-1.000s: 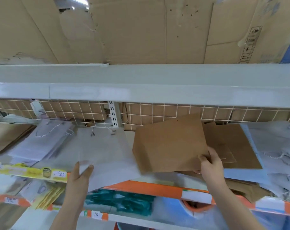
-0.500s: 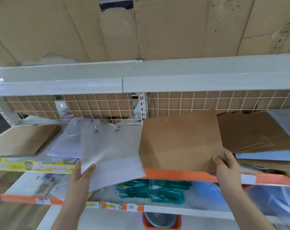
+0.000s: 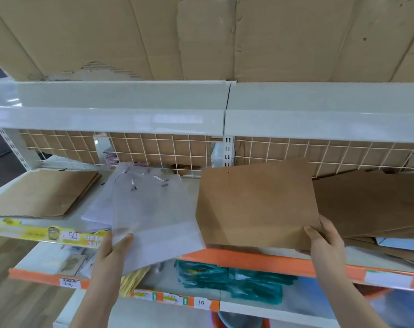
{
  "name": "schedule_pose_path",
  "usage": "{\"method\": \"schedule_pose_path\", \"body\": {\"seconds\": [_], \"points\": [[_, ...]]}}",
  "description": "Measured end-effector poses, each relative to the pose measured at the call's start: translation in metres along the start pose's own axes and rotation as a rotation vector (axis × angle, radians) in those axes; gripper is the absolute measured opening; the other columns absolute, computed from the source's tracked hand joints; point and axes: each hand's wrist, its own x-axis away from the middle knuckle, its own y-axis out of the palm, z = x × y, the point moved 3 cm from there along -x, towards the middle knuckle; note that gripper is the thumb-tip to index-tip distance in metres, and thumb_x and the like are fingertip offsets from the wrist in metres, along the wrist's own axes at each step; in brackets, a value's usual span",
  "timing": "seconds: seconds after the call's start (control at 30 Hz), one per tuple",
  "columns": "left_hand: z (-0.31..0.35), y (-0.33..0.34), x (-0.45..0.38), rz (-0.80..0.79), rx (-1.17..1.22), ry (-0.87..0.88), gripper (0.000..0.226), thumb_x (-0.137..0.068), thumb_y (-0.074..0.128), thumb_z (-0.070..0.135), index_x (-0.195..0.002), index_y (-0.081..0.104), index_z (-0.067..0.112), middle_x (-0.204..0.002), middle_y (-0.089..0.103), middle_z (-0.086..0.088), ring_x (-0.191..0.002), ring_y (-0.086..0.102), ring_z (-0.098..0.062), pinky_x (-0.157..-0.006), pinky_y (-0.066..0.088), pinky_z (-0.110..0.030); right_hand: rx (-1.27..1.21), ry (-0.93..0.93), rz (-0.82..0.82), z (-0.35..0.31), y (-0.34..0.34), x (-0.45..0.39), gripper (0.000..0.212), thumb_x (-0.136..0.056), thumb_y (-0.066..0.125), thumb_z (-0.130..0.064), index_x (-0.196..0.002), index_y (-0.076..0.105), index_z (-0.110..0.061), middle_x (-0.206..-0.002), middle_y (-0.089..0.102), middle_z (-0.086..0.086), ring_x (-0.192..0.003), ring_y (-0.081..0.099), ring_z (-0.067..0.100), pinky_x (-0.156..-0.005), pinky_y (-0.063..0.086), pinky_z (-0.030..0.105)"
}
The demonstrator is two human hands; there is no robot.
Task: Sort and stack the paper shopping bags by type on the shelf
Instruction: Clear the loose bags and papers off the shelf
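My right hand [image 3: 323, 240] grips the lower right corner of a flat brown paper bag [image 3: 255, 202], held tilted above the shelf's orange front edge [image 3: 260, 259]. My left hand [image 3: 115, 247] pinches the lower left corner of a flat white paper bag [image 3: 154, 221] that overhangs the shelf edge. Under it lie more white bags [image 3: 99, 204] with cord handles. A neat stack of brown bags [image 3: 42, 192] sits at the shelf's left end. A loose fan of brown bags [image 3: 371, 202] lies at the right.
A wire grid [image 3: 154, 150] backs the shelf, with cardboard behind. The grey shelf above [image 3: 201, 110] hangs low over the work area. The lower shelf holds green packets [image 3: 232, 280] and yellow items [image 3: 132, 280]. A pale blue sheet [image 3: 400, 245] peeks from under the right pile.
The view has shifted left, bringing the left brown stack further into sight. Both hands keep their bags, and the brown bag has moved leftward away from the right pile.
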Motion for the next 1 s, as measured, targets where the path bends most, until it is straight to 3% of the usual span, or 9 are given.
{"method": "schedule_pose_path", "body": {"seconds": [0.07,0.1,0.2,0.27,0.43,0.6,0.7,0.83,1.0], "points": [[0.002,-0.004,-0.015,-0.004,-0.001,0.009,0.021,-0.087,0.063,0.022,-0.109,0.065,0.020,-0.100,0.067,-0.015,-0.099,0.057,-0.051,-0.084,0.045,-0.063,-0.021,-0.009,0.006,0.000,0.013,-0.007,0.034,-0.092,0.051,-0.006,-0.114,0.062,-0.031,-0.093,0.063,-0.022,-0.087,0.058,0.008,-0.055,0.054,0.029],[0.002,-0.007,-0.022,0.000,-0.012,0.016,0.032,-0.082,0.065,0.029,-0.111,0.062,0.017,-0.104,0.063,-0.022,-0.100,0.055,-0.053,-0.083,0.047,-0.060,-0.034,0.000,0.006,0.000,0.019,-0.011,0.033,-0.093,0.051,-0.007,-0.115,0.061,-0.030,-0.096,0.063,-0.018,-0.087,0.058,0.009,-0.052,0.052,0.026],[0.008,-0.014,-0.041,0.042,-0.006,0.049,0.038,-0.078,0.067,0.030,-0.114,0.062,0.018,-0.108,0.066,-0.005,-0.105,0.059,-0.031,-0.080,0.048,-0.038,-0.055,0.046,-0.012,0.001,0.038,-0.018,0.031,-0.093,0.052,-0.010,-0.114,0.060,-0.031,-0.104,0.060,-0.012,-0.095,0.054,0.014,-0.057,0.052,0.029],[0.008,-0.019,-0.052,0.068,0.005,0.032,0.028,-0.089,0.062,0.020,-0.117,0.062,0.018,-0.107,0.066,0.001,-0.103,0.060,-0.025,-0.086,0.046,-0.041,-0.046,0.060,-0.020,0.002,0.049,-0.020,0.031,-0.093,0.052,-0.009,-0.108,0.061,-0.035,-0.102,0.059,-0.017,-0.095,0.054,0.014,-0.058,0.053,0.030],[0.009,-0.036,-0.096,0.105,-0.037,0.018,0.012,-0.092,0.057,0.015,-0.101,0.064,0.020,-0.087,0.064,0.003,-0.077,0.058,-0.012,-0.069,0.044,-0.031,-0.081,0.092,0.014,0.004,0.077,-0.021,0.034,-0.092,0.054,-0.010,-0.089,0.065,-0.041,-0.098,0.061,-0.018,-0.093,0.057,0.014,-0.056,0.051,0.031],[-0.003,-0.050,-0.159,0.060,-0.172,-0.029,0.011,-0.090,0.062,0.015,-0.080,0.061,0.018,-0.081,0.063,-0.004,-0.077,0.057,-0.022,-0.068,0.042,-0.030,-0.140,0.162,0.124,0.016,0.098,-0.012,0.031,-0.091,0.058,-0.010,-0.115,0.061,-0.029,-0.123,0.059,0.001,-0.102,0.056,0.025,-0.057,0.052,0.033],[-0.014,-0.061,-0.195,0.028,-0.400,-0.052,0.014,-0.089,0.064,0.018,-0.079,0.058,0.012,-0.079,0.062,-0.013,-0.078,0.056,-0.030,-0.063,0.042,-0.034,-0.184,0.186,0.186,0.022,0.116,0.010,0.037,-0.091,0.056,-0.006,-0.120,0.057,-0.029,-0.130,0.053,0.003,-0.103,0.056,0.028,-0.057,0.052,0.032],[-0.025,-0.077,-0.227,0.007,-1.090,-0.018,0.051,-0.083,0.059,0.054,-0.107,0.061,0.008,-0.113,0.058,-0.018,-0.112,0.048,-0.036,-0.088,0.038,-0.039,-0.161,0.163,0.213,0.025,0.142,0.043,0.039,-0.092,0.053,-0.006,-0.126,0.056,-0.024,-0.130,0.054,0.004,-0.103,0.058,0.029,-0.062,0.053,0.033],[-0.030,-0.076,-0.240,-0.012,-1.231,0.091,0.063,-0.087,0.049,0.060,-0.125,0.052,0.010,-0.137,0.041,-0.012,-0.126,0.031,-0.030,-0.096,0.028,-0.039,-0.163,0.159,0.273,0.020,0.165,0.081,0.031,-0.092,0.053,-0.006,-0.112,0.058,-0.029,-0.112,0.060,-0.001,-0.090,0.060,0.022,-0.056,0.052,0.029]]}}
